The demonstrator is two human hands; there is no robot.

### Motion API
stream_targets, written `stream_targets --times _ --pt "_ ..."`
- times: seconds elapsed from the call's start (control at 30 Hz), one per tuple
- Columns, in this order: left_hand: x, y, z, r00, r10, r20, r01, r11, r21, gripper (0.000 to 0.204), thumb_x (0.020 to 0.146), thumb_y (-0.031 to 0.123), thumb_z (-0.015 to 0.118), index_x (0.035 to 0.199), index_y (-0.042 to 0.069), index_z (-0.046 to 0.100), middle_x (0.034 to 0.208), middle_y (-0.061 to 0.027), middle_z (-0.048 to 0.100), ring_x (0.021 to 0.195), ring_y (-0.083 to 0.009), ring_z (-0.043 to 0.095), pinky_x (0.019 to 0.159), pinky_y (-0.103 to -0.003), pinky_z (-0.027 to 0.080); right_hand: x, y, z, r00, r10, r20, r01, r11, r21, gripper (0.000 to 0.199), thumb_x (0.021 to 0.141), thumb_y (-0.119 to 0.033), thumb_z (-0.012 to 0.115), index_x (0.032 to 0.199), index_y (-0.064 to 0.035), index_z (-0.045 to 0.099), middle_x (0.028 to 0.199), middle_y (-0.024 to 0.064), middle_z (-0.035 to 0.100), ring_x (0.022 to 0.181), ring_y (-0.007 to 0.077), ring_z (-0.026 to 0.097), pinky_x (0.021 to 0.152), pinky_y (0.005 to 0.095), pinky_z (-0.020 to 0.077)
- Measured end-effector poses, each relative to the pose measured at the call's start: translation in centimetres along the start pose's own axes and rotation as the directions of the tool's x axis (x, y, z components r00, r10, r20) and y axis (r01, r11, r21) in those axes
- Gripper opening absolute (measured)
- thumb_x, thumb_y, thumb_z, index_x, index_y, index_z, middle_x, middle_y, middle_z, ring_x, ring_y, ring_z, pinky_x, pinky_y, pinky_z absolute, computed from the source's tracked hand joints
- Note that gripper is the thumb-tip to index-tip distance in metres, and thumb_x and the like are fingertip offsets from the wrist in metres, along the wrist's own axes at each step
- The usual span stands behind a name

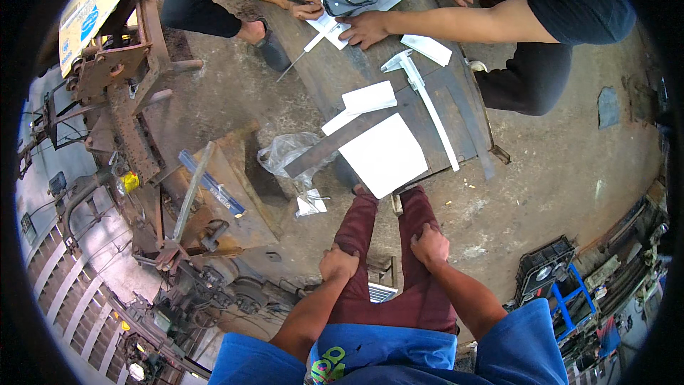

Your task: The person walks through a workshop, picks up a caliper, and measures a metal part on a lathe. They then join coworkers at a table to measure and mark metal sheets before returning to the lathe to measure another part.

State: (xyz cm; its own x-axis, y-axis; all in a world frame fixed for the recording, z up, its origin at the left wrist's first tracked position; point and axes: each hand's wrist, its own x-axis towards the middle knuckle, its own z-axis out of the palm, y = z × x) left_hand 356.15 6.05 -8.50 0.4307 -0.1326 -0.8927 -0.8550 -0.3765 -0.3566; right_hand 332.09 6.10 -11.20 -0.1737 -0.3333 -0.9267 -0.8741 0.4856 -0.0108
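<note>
My left hand (339, 264) rests on my left thigh, its fingers closed round the maroon trouser leg (357, 225). On the other thigh my right hand (430, 244) is also closed, fingers curled against the cloth. Just beyond my knees a white sheet of paper (386, 158) lies on the low wooden table (313, 75). A dark flat metal strip (313, 157) runs along the sheet's far left edge, with folded white paper (369, 98) beyond it. To the right lies a vernier caliper (425, 100), beside another flat dark strip (472, 125).
Across the table a person's hand (306, 7) holds a pen over paper; another person's hand (363, 29) presses that paper. A thin screwdriver-like tool (306, 50) lies near. At left are a plastic bag (285, 155) and rusty metal frame (132, 121); at right, a floodlight (545, 271).
</note>
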Motion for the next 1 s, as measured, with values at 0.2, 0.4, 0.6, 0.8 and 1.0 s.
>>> stream_targets --times 0.2,0.4,0.6,0.8,1.0 --pt "0.2 -0.2 0.0 1.0 -0.011 0.028 0.011 1.0 -0.004 0.071 0.081 0.051 0.065 0.133 0.004 0.051 0.122 -0.0236 0.06 0.112 -0.0357 0.062 0.096 -0.041 0.05 -0.2 -0.8 -0.3 1.0 0.02 0.002 -0.02 0.999 -0.025 0.04 0.086 -0.033 0.057 0.11 -0.0021 0.059 0.107 0.0229 0.067 0.098 0.0396 0.067 0.087 0.0491 0.0525" --pt "0.5 -0.7 0.6 0.999 0.008 0.036 -0.008 1.0 -0.016 0.071 0.082 0.05 0.064 0.133 0.004 0.051 0.122 -0.0237 0.06 0.111 -0.0362 0.062 0.096 -0.041 0.05 -0.1 -1.0 0.5 0.999 0.033 0.001 -0.033 0.999 -0.025 0.038 0.086 -0.033 0.057 0.11 -0.0032 0.059 0.106 0.0223 0.067 0.098 0.0392 0.067 0.087 0.0493 0.0526" --pt "0.9 -1.4 1.2 0.998 -0.005 0.066 0.006 1.0 -0.012 0.071 0.082 0.05 0.063 0.133 0.003 0.051 0.121 -0.0238 0.06 0.112 -0.0363 0.062 0.097 -0.041 0.049 1.1 -1.7 1.8 0.998 0.035 -0.048 -0.038 0.998 -0.052 0.037 0.085 -0.035 0.06 0.107 -0.0052 0.06 0.103 0.0214 0.067 0.097 0.041 0.066 0.086 0.051 0.0519" --pt "1.0 -1.9 1.4 0.998 0.006 0.066 -0.004 0.999 -0.035 0.07 0.081 0.05 0.062 0.132 0.003 0.05 0.122 -0.0243 0.06 0.111 -0.0364 0.062 0.097 -0.041 0.049 1.3 -2.0 2.0 0.996 0.009 -0.094 -0.016 0.997 -0.073 0.036 0.087 -0.036 0.058 0.107 -0.0054 0.06 0.104 0.0202 0.067 0.095 0.0398 0.067 0.084 0.0505 0.0524" --pt "1.1 -2.1 1.9 0.997 0.0 0.079 0.006 0.997 -0.075 0.069 0.081 0.05 0.063 0.131 0.003 0.051 0.122 -0.024 0.06 0.111 -0.0362 0.062 0.096 -0.041 0.05 1.2 -2.3 1.8 0.993 0.012 -0.116 -0.02 0.997 -0.07 0.036 0.086 -0.036 0.059 0.108 -0.0069 0.061 0.103 0.0209 0.068 0.095 0.0396 0.067 0.084 0.0505 0.0524"
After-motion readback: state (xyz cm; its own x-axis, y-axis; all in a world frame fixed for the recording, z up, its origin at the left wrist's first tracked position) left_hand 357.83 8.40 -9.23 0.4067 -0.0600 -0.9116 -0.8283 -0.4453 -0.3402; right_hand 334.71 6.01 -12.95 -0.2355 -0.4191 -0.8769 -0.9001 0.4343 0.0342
